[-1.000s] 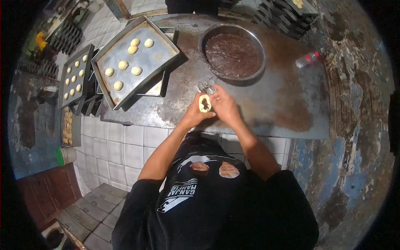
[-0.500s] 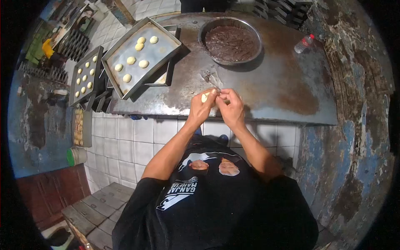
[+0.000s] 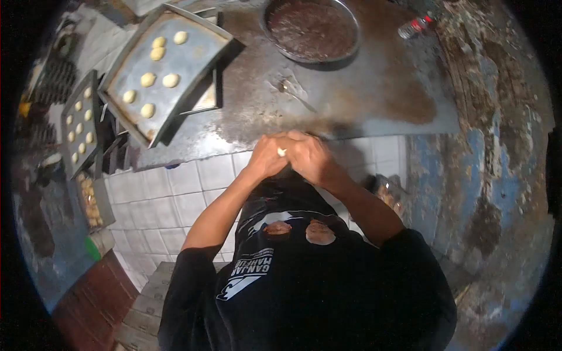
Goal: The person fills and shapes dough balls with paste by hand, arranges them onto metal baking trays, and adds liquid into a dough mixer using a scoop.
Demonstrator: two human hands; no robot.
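My left hand (image 3: 268, 155) and my right hand (image 3: 311, 158) are pressed together just off the table's front edge. Between them shows a small bit of pale dough (image 3: 282, 152), with the fingers of both hands closed around it; most of it is hidden. Beyond the hands a metal spoon (image 3: 301, 100) lies on the table, its bowl pointing away. Farther back stands a wide metal bowl (image 3: 355, 36) of dark brown filling (image 3: 310, 29). To the left, a metal tray (image 3: 205, 47) carries several pale dough balls (image 3: 170, 80).
The worn metal table (image 3: 374, 105) spans the far side. A plastic bottle with a red label (image 3: 414, 26) lies at back right. Another tray of dough balls (image 3: 80, 126) sits at far left, and a peeling wall (image 3: 492, 146) rises on the right.
The spoon has left my right hand and now lies on the table. My hands have drawn together around the dough and nearer my body. The view has tilted down.
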